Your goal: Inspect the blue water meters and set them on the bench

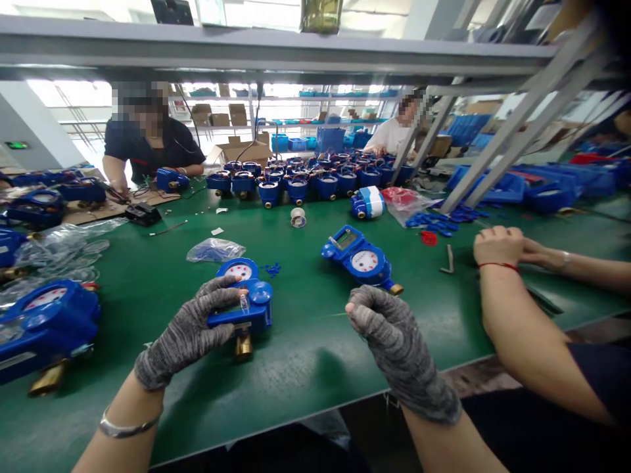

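Note:
My left hand (194,325), in a grey knitted fingerless glove, grips a blue water meter (256,315). Its fingers lie across the top and the thumb presses on the near side. This meter has a round white dial, and a brass pipe end points toward me. To the right, my gloved right hand (394,345) is raised above the table with fingertips pinched together; what they hold, if anything, is too small to make out. Just beyond it lies a second blue water meter (362,259) with its small display window uncovered and a brass end at the right.
More blue meters stand at the left (54,315) and in rows at the back (296,184). A plastic bag (215,250), wire spool (298,217) and hex key (448,259) lie on the green table (296,381). Another person's arms (503,289) rest at right; metal struts (522,125) slant above.

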`<state>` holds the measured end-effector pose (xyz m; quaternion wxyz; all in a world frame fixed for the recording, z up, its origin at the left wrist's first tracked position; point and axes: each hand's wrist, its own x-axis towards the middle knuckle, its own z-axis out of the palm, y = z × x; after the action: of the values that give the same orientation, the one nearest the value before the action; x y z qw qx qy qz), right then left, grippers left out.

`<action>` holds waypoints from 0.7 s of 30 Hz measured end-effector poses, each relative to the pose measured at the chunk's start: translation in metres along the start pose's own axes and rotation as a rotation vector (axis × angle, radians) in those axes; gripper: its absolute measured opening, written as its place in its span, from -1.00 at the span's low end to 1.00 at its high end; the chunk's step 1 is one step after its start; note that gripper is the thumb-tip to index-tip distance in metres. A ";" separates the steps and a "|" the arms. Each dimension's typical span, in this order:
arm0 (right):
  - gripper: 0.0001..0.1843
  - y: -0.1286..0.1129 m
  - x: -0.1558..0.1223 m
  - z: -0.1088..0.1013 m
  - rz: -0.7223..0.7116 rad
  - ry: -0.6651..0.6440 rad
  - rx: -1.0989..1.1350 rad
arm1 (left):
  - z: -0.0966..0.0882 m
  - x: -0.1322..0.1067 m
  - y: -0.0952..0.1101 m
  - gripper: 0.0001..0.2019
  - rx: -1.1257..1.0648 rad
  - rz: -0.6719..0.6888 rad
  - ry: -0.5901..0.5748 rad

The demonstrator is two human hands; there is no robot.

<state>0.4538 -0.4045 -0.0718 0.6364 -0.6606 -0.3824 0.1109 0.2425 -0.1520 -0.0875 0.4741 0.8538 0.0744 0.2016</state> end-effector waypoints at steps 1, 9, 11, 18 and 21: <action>-0.69 0.000 0.002 0.004 -0.007 0.000 -0.024 | 0.001 -0.001 -0.001 -0.57 0.007 0.001 0.025; -0.69 -0.004 0.011 0.016 -0.070 -0.007 -0.174 | 0.011 -0.010 0.005 -0.61 0.088 0.042 0.162; -0.69 -0.005 0.012 0.017 -0.071 -0.005 -0.189 | 0.011 -0.013 0.004 -0.62 0.082 0.030 0.208; -0.71 -0.009 0.015 0.025 -0.064 -0.049 -0.205 | 0.012 -0.031 0.014 -0.66 0.051 0.025 0.391; -0.71 -0.011 0.017 0.029 -0.060 -0.092 -0.217 | 0.031 -0.054 0.036 -0.70 0.014 0.015 0.548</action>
<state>0.4425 -0.3728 -0.0607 0.5462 -0.7081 -0.4404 0.0799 0.2040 -0.2128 -0.0863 0.4289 0.7712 0.1950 0.4281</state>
